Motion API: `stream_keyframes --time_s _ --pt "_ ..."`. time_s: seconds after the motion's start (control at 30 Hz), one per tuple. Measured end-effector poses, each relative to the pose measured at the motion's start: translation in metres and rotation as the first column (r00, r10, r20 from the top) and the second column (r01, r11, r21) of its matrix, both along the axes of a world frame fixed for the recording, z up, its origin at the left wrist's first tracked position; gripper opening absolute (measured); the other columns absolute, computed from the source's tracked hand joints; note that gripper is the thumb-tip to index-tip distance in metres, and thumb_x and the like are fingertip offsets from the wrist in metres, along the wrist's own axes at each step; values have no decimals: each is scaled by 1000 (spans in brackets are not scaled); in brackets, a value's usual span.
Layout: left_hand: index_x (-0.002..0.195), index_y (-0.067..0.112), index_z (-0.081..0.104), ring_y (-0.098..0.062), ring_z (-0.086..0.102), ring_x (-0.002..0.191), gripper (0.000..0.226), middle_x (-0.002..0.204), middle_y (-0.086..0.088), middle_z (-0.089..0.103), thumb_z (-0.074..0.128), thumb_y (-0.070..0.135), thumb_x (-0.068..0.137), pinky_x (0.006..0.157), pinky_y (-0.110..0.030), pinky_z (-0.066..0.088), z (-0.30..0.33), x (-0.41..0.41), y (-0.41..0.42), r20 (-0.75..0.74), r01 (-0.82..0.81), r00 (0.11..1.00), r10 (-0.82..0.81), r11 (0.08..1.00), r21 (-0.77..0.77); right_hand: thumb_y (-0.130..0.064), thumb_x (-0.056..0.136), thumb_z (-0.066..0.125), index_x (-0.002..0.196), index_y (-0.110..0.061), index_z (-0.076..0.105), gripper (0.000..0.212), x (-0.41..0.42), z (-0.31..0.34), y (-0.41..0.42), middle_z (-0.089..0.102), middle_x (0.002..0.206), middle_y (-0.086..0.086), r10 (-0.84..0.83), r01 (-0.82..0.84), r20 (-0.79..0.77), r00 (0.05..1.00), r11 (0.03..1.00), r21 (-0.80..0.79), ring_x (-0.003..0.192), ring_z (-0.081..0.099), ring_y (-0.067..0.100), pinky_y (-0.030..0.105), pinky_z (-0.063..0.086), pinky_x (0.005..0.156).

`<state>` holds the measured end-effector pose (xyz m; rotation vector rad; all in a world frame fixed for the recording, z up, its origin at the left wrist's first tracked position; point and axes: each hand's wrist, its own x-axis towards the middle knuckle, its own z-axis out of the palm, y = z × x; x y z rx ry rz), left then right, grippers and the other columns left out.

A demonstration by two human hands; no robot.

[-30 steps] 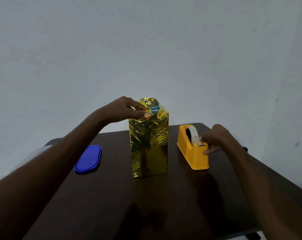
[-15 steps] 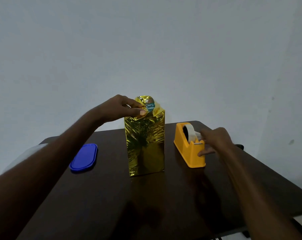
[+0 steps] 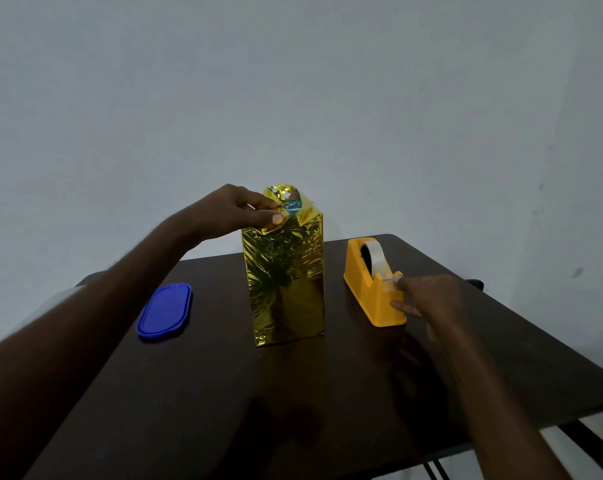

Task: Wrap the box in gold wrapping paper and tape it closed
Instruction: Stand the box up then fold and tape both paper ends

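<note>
Left hand (image 3: 234,211): pinches the folded gold paper flap at the box top.
Right hand (image 3: 428,294): fingertips pinch the tape end at the orange dispenser (image 3: 374,284).
Box (image 3: 286,271): upright, mid-table (image 3: 466,358), gold-wrapped, top unsealed.
Blue lid (image 3: 165,311): left of box.

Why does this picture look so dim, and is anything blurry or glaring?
Head view: the room is dimly lit, and the dark wooden table shows faint reflections. The upright gold foil-wrapped box glints unevenly. The right hand beside the orange plastic tape dispenser looks slightly soft. The wide lens bows the table edges.
</note>
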<state>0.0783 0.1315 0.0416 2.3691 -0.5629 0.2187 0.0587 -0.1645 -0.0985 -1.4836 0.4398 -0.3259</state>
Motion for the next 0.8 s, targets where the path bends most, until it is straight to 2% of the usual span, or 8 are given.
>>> stream_keyframes --time_s 0.1,0.23,0.33,0.4,0.53,0.63,0.73,0.8 --pt "117 27 70 1 60 89 32 98 14 65 69 35 86 75 -15 42 0 -1 0 -1 0 1000 0 1000 -7 -6 87 67 74 -11 58 17 -1 -10 -3 65 84 10 -7 7 18 1000 999 -35 70 64 20 30 59 64" --pt "116 28 70 0 60 89 32 97 15 65 69 36 86 76 -16 43 0 0 0 2 -3 1000 3 1000 -5 -6 87 71 70 -8 57 22 5 -14 -3 65 103 21 -49 49 12 999 998 36 80 69 30 47 59 82" --pt "117 30 70 -4 60 94 36 102 11 66 69 40 83 80 -18 43 0 1 1 2 -6 1000 6 1000 6 -5 87 70 70 -10 55 23 6 -12 -3 59 87 11 -50 48 39 998 997 53 74 66 28 51 59 83" --pt "118 29 70 -4 60 96 44 103 10 66 69 46 78 81 -19 44 0 1 1 0 -3 1000 3 1000 11 -4 87 71 69 -9 56 23 5 -13 -4 59 86 11 -49 48 36 998 998 41 74 66 28 51 58 83" --pt "119 29 71 -3 61 94 54 102 11 66 69 54 71 79 -22 44 0 4 2 -4 0 1000 0 1000 13 -11 88 71 69 -12 61 22 5 -26 -2 61 76 3 -56 57 20 998 996 -74 77 69 26 48 59 84" --pt "114 36 72 2 63 92 75 101 13 69 71 78 52 81 -22 46 0 6 4 -3 23 1000 -23 1000 12 -19 91 68 67 -12 68 25 3 -31 5 68 72 7 -104 116 59 993 958 -264 74 70 26 48 59 77" --pt "115 35 72 -4 62 97 77 104 9 69 68 76 50 84 -23 46 -2 8 6 3 20 1000 -20 1000 3 -18 92 65 77 -4 72 22 -3 -38 14 68 74 11 -154 167 67 986 927 -337 66 63 20 29 50 58" --pt "116 33 72 -6 62 96 72 103 9 68 71 73 56 84 -24 46 -2 8 5 5 24 1000 -24 1000 1 -16 90 67 75 -3 71 20 -8 -47 20 65 70 11 -147 140 9 989 924 -357 60 58 18 26 43 53"
